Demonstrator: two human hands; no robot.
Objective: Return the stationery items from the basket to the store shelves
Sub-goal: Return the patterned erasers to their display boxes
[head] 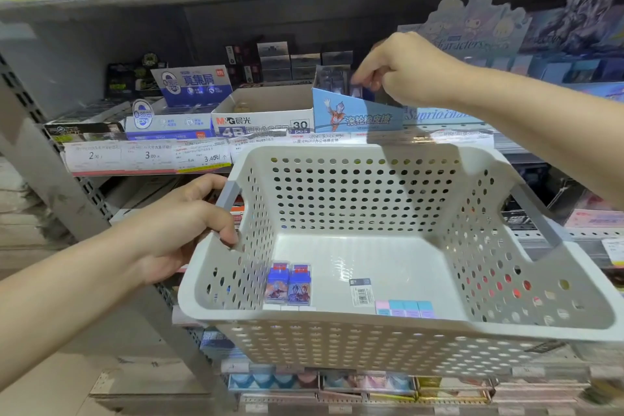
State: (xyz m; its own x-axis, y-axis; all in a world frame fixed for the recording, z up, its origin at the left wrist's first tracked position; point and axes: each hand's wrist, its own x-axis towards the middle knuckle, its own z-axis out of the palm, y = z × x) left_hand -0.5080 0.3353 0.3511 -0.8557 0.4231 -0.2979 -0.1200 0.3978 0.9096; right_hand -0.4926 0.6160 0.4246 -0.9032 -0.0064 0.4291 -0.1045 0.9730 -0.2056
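Your left hand [175, 223] grips the basket [388, 321] by its grey left handle [228, 194], fingers curled round the bar, so the white perforated tub sits level in front of the shelf and the other hand is free to work. Your right hand [401, 71] is up over the blue character display box [356, 113] on the middle shelf [145, 159], fingers pinched down together on what looks like a small dark packaged item [356, 89] going into that box; blur there, so you can't tell exactly what it is, only that the fingers are narrow and closed on something. The match makes sense: the two blue character erasers [288, 284] lying side by side at the basket's near left corner carry similar artwork to the box front, so that box is likely their home. Also left in the basket: a flat barcoded pack [360, 292] near the middle and a row of pastel blocks [405, 309], pink, blue and lilac, against the near wall. The M&G 4B eraser box [263, 118] just left of the blue one looks nearly empty. The basket is held close under the shelf edge, which keeps each reach short. Task judged well along, a few items still to shelve.
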